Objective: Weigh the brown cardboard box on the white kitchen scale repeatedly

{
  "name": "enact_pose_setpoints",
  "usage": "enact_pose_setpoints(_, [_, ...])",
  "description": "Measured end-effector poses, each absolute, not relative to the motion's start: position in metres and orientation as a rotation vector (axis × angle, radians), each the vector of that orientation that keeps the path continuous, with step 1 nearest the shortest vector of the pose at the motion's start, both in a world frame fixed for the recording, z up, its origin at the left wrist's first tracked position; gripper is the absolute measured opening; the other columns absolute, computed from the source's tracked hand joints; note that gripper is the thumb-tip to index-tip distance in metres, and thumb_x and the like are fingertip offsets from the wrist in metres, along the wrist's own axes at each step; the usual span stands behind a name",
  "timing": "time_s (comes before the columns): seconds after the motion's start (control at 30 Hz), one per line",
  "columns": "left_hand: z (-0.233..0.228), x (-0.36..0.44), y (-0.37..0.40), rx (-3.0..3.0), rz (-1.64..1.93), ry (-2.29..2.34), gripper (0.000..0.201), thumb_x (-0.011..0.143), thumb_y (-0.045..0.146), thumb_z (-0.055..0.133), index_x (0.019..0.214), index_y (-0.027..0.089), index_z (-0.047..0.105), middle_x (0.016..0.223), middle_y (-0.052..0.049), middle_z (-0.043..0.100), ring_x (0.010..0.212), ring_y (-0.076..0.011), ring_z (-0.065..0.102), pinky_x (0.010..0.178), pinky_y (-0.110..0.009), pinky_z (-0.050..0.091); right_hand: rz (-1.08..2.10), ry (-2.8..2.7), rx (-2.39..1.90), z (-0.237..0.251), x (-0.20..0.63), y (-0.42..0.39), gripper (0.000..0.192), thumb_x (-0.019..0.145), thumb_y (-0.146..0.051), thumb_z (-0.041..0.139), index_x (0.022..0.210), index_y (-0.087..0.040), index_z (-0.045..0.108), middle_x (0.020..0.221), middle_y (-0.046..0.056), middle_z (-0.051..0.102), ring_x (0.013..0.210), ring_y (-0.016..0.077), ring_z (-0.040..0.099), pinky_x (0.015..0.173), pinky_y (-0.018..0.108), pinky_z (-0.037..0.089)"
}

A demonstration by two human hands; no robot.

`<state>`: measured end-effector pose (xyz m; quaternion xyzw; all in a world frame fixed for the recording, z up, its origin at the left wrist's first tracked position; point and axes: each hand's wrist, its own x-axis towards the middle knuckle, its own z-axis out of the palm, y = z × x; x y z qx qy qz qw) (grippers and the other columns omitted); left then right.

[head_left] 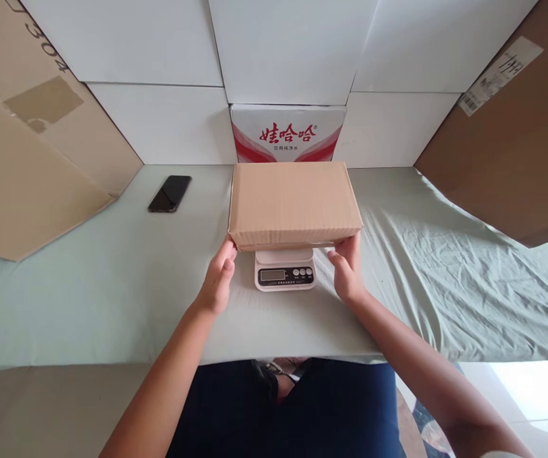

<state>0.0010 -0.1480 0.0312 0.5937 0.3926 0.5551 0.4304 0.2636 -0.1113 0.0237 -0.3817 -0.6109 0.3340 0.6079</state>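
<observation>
Brown corrugated card is what we meet first from the head camera: a closed cardboard box sits on a small white kitchen scale, whose display and buttons peek out beneath the box's near edge. Our left hand touches the box's lower left corner with fingers partly curled, and our right hand touches the lower right corner the same way; both hands are loosely open against the card, and we cannot tell whether they bear any of its weight. The scale stands on a desk draped in a pale green, wrinkled cloth. A dark phone lies flat on the cloth, well apart to the left. Behind the box stands a white and red carton with printed characters, against white panels. Large brown cardboard sheets lean at both sides.
</observation>
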Motion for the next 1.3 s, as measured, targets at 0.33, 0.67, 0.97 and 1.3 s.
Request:
enact_pose_setpoints(0.33, [0.017, -0.004, -0.150, 1.418, 1.413, 1.040, 0.083, 0.092, 0.077, 0.041, 0.158, 0.027, 0.043, 0.168, -0.010, 0.042, 0.161, -0.0353, 0.025, 0.132, -0.053, 0.022, 0.823, -1.413, -0.930, 0.025, 0.259, -0.114, 0.053, 0.087, -0.049, 0.058, 0.136, -0.034, 0.048, 0.128, 0.009, 0.058, 0.123, 0.0327, 0.055, 0.110, 0.055, 0.048])
enact_pose_setpoints(0.67, [0.012, -0.007, -0.151, 1.388, 1.421, 1.075, 0.081, 0.093, 0.075, 0.043, 0.158, 0.026, 0.044, 0.168, -0.010, 0.042, 0.160, -0.0346, 0.027, 0.131, -0.052, 0.024, 0.829, -1.388, -0.954, 0.021, 0.260, -0.111, 0.050, 0.087, -0.048, 0.059, 0.134, -0.034, 0.050, 0.133, 0.008, 0.057, 0.118, 0.0315, 0.055, 0.106, 0.055, 0.050])
enact_pose_setpoints(0.97, [0.008, -0.008, -0.149, 1.387, 1.454, 1.052, 0.078, 0.094, 0.072, 0.044, 0.157, 0.027, 0.045, 0.167, -0.010, 0.043, 0.158, -0.0344, 0.032, 0.130, -0.052, 0.026, 0.821, -1.397, -0.943, 0.022, 0.259, -0.113, 0.055, 0.087, -0.047, 0.057, 0.140, -0.035, 0.046, 0.134, 0.008, 0.056, 0.114, 0.0301, 0.054, 0.100, 0.052, 0.051])
enact_pose_setpoints(1.3, [0.009, -0.008, -0.149, 1.396, 1.469, 1.077, 0.081, 0.093, 0.075, 0.044, 0.157, 0.026, 0.045, 0.168, -0.010, 0.041, 0.160, -0.0338, 0.029, 0.130, -0.049, 0.027, 0.810, -1.385, -0.936, 0.020, 0.259, -0.113, 0.058, 0.089, -0.051, 0.058, 0.144, -0.037, 0.043, 0.146, 0.008, 0.052, 0.133, 0.0332, 0.051, 0.114, 0.059, 0.045])
